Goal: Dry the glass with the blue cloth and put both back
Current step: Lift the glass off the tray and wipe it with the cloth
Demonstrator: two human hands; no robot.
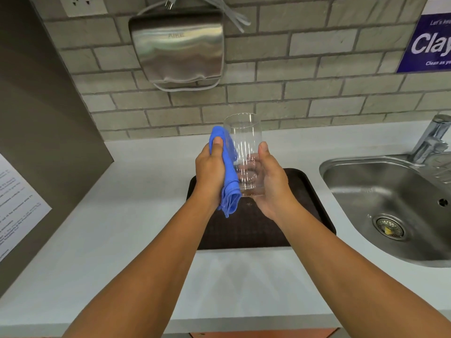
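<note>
While hands dry the glass (244, 152), the dryer (178, 45) reads "AIKE".

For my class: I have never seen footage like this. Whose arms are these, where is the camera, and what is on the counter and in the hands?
There is no machine here. The picture comes from one wide-angle camera worn on a person's head, looking forward and down, so the two bare arms reaching in from the bottom are the wearer's own.

The right hand holds a clear glass upright by its lower part. The left hand presses a blue cloth against the side of the glass. Both are held up above a dark tray that lies on a white counter.

To the right is a steel sink with a tap. On the brick wall hangs a metal hand dryer.
</note>
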